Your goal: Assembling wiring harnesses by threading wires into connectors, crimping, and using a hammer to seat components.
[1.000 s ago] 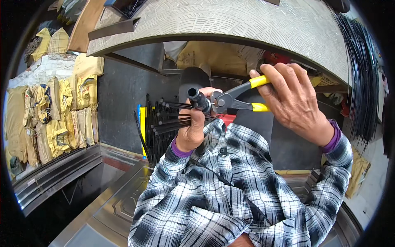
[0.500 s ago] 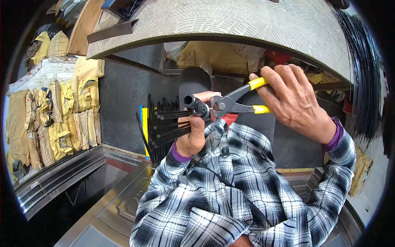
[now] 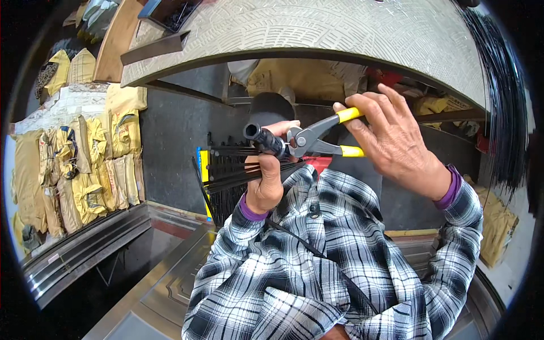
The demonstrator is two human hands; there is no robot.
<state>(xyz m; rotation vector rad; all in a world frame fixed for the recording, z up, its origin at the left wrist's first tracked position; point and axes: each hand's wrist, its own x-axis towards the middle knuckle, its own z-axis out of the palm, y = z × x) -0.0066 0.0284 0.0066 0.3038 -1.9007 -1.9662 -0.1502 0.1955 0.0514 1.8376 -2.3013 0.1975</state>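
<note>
My left hand [image 3: 264, 187] is closed around a black tubular hub [image 3: 264, 139], whose open end faces up and left. Several thin black rods [image 3: 226, 175] fan out leftward from it, like the ribs of an umbrella frame. My right hand [image 3: 396, 144] grips a pair of pincers [image 3: 322, 135] with yellow-sleeved handles. Their dark jaws meet the right side of the hub, beside a pale ring or wire there. Whether the jaws are fully closed is hard to make out. My left fingers partly hide the far side of the hub.
A patterned pale worktable [image 3: 317, 28] curves across the top, with a dark parts tray [image 3: 170, 12] on its left. Long black rods [image 3: 501, 102] hang at the right edge. Yellow and tan packages [image 3: 85, 164] lie at left. A yellow and blue strip [image 3: 204, 178] stands behind the ribs.
The hub and the pincers' jaws have shifted slightly left, and the hub's open end has risen a little. My right hand has moved slightly left with the handles, still gripping them.
</note>
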